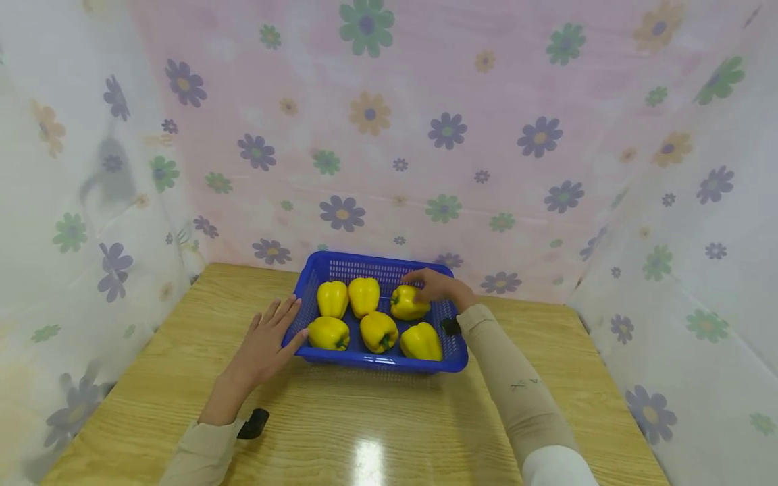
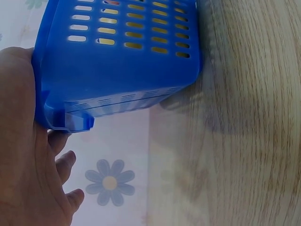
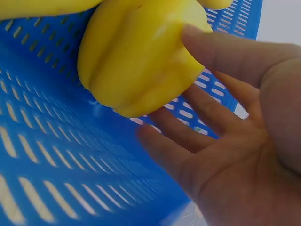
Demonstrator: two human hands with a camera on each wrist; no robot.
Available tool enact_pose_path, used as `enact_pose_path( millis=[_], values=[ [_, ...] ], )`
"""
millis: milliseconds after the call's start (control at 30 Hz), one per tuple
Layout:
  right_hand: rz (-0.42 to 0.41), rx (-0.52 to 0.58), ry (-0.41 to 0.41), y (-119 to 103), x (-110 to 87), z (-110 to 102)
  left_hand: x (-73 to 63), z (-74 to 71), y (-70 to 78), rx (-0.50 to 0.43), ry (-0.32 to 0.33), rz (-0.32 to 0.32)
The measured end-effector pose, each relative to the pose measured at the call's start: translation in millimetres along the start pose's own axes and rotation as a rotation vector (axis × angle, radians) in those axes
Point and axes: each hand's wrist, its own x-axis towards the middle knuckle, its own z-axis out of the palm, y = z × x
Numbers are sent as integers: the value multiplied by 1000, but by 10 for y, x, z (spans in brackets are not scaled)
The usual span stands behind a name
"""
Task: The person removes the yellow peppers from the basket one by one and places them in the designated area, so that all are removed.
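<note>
A blue perforated plastic basket (image 1: 379, 362) stands on the table with several yellow bell peppers (image 1: 333, 299) inside. At its left end my left hand (image 1: 261, 347) rests on the rim, fingers spread and fairly straight. The left wrist view shows the palm against the basket's rim (image 2: 41, 70). Inside the back right part, my right hand (image 1: 439, 286) holds one bell pepper (image 1: 406, 304). In the right wrist view the thumb touches that pepper's side (image 3: 136, 56), while other fingers reach behind and under it. Their tips are partly hidden.
The wood-grain table (image 1: 365, 418) extends in front of the basket and to both sides. A flower-printed curtain (image 1: 401, 135) encloses the back and both sides, close behind the basket. A black strap (image 1: 254, 424) is at the left wrist.
</note>
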Motion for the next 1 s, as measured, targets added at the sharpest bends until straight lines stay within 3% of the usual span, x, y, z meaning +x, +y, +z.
enact_pose_path(
  millis=[267,567,700,800,1000],
  values=[
    [120,-64,-141,-48,0,-51,5,-19,18,-4,-10,-4],
    [228,16,-297,-179,12,-99,5,-4,-12,-2,-5,2],
    [237,-6,-310,-222,42,-106,7,1,-13,-11,-4,7],
    [196,-49,-278,-215,73,-98,7,2,-9,-17,0,6],
    [120,-11,-213,-162,128,-58,0,4,-8,-20,9,5]
  ],
)
